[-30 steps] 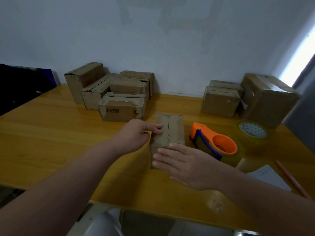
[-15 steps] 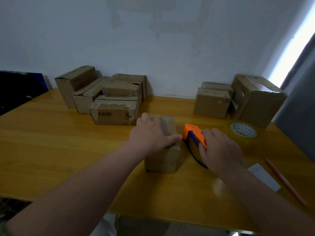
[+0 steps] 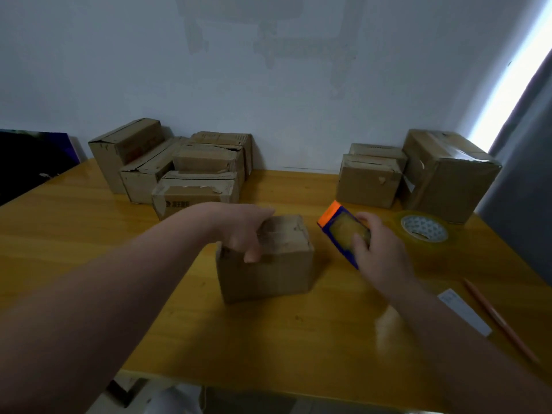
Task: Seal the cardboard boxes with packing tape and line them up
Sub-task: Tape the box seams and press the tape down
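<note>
A small cardboard box (image 3: 268, 270) stands in the middle of the yellow wooden table (image 3: 89, 234). My left hand (image 3: 243, 230) grips its top left edge, fingers curled over the top and thumb down the front face. To the right of the box, my right hand (image 3: 378, 252) holds an orange and blue tape dispenser (image 3: 343, 233) lifted off the table, its orange end pointing up and away. A loose roll of clear packing tape (image 3: 424, 230) lies flat behind my right hand.
Several cardboard boxes (image 3: 179, 171) are clustered at the back left by the wall. Three more boxes (image 3: 418, 174) stand at the back right. A white paper slip (image 3: 464, 310) and an orange pencil (image 3: 501, 321) lie near the right edge. A dark object (image 3: 27, 159) sits far left.
My right hand left the box, closed on the tape dispenser and lifted it off the table. My left hand shifted onto the box's top edge, and the box turned slightly.
</note>
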A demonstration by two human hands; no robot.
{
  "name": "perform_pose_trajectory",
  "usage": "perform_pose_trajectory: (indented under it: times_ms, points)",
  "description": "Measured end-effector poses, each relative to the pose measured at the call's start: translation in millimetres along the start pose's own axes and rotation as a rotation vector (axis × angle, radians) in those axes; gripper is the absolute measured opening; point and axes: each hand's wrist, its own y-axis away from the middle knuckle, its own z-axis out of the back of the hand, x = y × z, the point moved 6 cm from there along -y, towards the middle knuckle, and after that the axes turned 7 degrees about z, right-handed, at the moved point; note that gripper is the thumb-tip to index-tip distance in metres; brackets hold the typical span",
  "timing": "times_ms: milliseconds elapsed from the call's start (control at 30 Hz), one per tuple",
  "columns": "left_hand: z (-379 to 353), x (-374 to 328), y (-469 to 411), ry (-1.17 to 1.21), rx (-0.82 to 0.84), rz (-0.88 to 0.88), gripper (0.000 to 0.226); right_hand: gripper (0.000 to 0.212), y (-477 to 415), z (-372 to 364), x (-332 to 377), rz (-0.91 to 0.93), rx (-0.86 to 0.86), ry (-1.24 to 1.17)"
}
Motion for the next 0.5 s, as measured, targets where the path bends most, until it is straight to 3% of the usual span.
perform_pose_trajectory:
  times_ms: [100, 200, 300, 367, 433, 500]
  points:
    - [-0.1, -6.5, 3.5, -0.198, -0.027, -0.115, 0.1, 0.031, -8.7, 6.6, -4.1, -0.176, -0.01, -0.385]
    - [-0.1, -17.3, 7.4, -0.396, -0.225, -0.208, 0.084, 0.033, -6.5, 3.7, -7.2, -0.289, 0.016, -0.604]
    - [0.7, -21.4, 9.9, -0.449, -0.429, -0.21, 0.082, 0.061, -1.4, -0.5, -8.0, -0.293, 0.069, -0.544]
    - [3.0, -21.8, 14.9, -0.278, -0.486, -0.199, 0.066, 0.072, -1.3, 1.7, -10.6, -0.299, 0.081, -0.48]
    - [0.3, -24.3, 20.0, -0.086, -0.494, -0.215, 0.047, 0.071, -3.2, 4.3, -13.4, -0.292, 0.103, -0.423]
    - [-6.8, -31.0, 23.6, -0.066, -0.481, -0.235, 0.045, 0.065, -6.7, 8.2, -11.6, -0.257, 0.132, -0.296]
